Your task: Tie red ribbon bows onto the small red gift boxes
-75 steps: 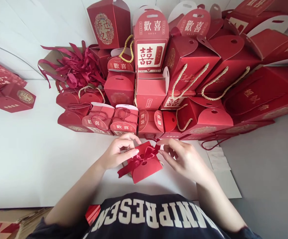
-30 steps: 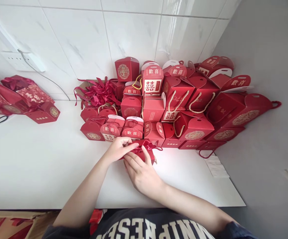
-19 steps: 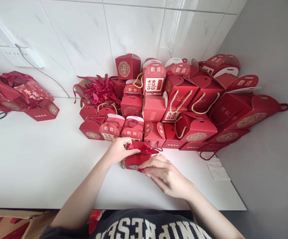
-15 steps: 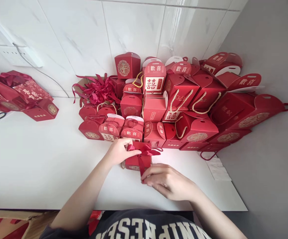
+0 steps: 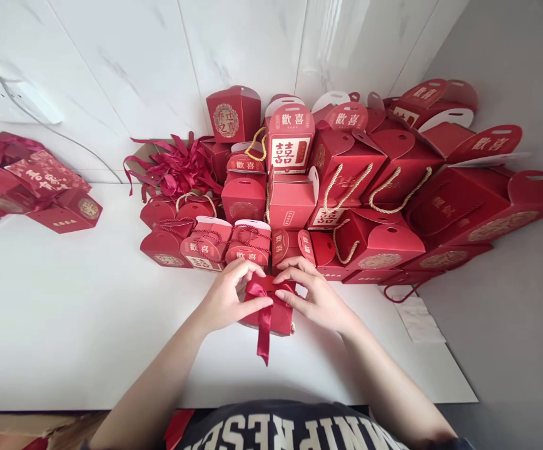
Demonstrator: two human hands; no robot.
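A small red gift box (image 5: 281, 320) sits on the table in front of me. A shiny red ribbon (image 5: 264, 334) lies over its top, one tail hanging down the near side past the bottom edge. From the left, my left hand (image 5: 224, 299) pinches the ribbon at the bow, thumb and fingers closed round the loop. My right hand (image 5: 319, 299) grips the ribbon on the right side of the bow, its fingertips drawn close to the thumb. The knot is partly hidden by the fingers. A bit of gold cord shows at the box's lower right corner.
Several red gift boxes (image 5: 290, 200) with rope handles are stacked just behind my hands. Loose red ribbons (image 5: 182, 165) lie in a heap at the back left. More red boxes (image 5: 67, 209) stand far left on the white table (image 5: 88, 325). A grey wall (image 5: 510, 300) bounds the right.
My right hand has let go of the hanging ribbon tail and moved up to the bow, opposite my left hand. The view has shifted slightly.
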